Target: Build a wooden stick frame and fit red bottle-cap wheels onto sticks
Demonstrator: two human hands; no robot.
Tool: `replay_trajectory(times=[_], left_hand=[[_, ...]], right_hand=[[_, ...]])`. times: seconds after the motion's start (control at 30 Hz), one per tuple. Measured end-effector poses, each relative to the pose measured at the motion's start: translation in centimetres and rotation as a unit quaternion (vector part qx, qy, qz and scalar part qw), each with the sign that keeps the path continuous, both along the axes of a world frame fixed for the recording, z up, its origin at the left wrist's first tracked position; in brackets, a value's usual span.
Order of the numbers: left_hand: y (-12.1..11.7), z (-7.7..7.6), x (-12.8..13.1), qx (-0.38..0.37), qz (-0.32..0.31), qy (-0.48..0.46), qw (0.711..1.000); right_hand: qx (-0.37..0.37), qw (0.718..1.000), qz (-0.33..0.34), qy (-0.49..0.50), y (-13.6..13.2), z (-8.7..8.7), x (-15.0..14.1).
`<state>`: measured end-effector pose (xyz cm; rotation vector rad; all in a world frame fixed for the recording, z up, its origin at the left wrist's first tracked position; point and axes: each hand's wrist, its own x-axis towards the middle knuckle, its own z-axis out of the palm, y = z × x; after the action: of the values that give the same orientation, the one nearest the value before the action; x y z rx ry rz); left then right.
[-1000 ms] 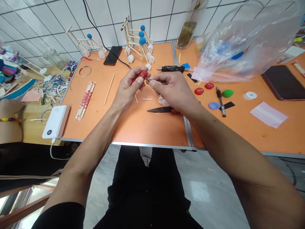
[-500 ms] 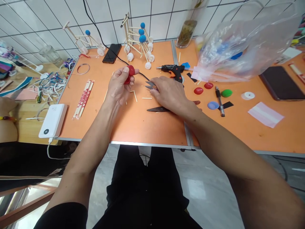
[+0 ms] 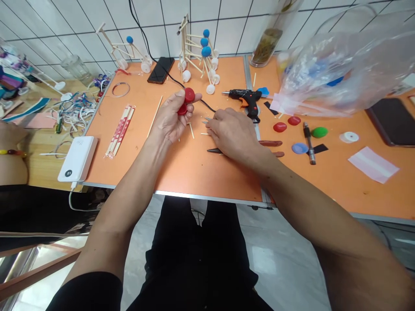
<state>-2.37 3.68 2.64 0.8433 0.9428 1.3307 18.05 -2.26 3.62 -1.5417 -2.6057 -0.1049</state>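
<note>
White tiled wall rises behind our orange counter (image 3: 181,177), and a clear plastic bag (image 3: 333,73) hangs over its far right side, with blue pieces showing inside. Two stick models (image 3: 194,56) topped with blue balls stand near the wall. To the left, on a lower wooden table (image 3: 42,172), a co-worker's arm (image 3: 11,151) with a beaded bracelet lies near a white power bank (image 3: 78,159). On the counter we have a black glue gun (image 3: 241,97), a dark phone (image 3: 161,70), and chopsticks in red-printed wrappers (image 3: 119,136).

Our left hand (image 3: 170,116) is raised near the middle of the counter, its fingers (image 3: 171,97) closed around two red bottle caps (image 3: 186,101), just under a black cable (image 3: 202,101). Our right hand (image 3: 231,134) rests low beside it, curled downward. Small grey metal points (image 3: 206,122) poke out beneath its fingers (image 3: 214,125), but the view is poor, so we cannot tell whether they are gripped. Dark scissors (image 3: 214,150) lie under the palm, and loose stick bits (image 3: 191,130) lie between our hands.
</note>
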Motion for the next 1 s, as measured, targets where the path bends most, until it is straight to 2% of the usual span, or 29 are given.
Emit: replay_trajectory(times=[0.23, 0.4, 0.5, 0.6, 0.77, 1.0], left_hand=[[-0.4, 0.1, 0.3, 0.008, -0.006, 0.006, 1.000], [-0.4, 0.0, 0.2, 0.012, -0.003, 0.021, 1.000], [-0.4, -0.1, 0.2, 0.017, -0.005, 0.023, 1.000], [-0.7, -0.2, 0.5, 0.026, -0.009, 0.014, 1.000], [-1.3, -0.2, 1.9, 0.021, -0.017, 0.035, 0.999], [-1.9, -0.4, 2.8, 0.027, -0.019, 0.076, 0.997]], right_hand=[[-0.001, 0.998, 0.038, -0.052, 0.0, -0.7, -0.7], [0.012, 0.998, 0.047, -0.039, -0.2, -0.7, -0.7], [0.005, 1.000, -0.003, -0.002, -0.2, -0.3, -0.4], [0.010, 0.995, -0.050, 0.090, 0.1, 0.0, 0.1], [0.042, 0.974, -0.029, 0.222, 0.5, 0.2, 0.7], [0.042, 0.983, -0.043, 0.171, 0.4, 0.3, 0.6]])
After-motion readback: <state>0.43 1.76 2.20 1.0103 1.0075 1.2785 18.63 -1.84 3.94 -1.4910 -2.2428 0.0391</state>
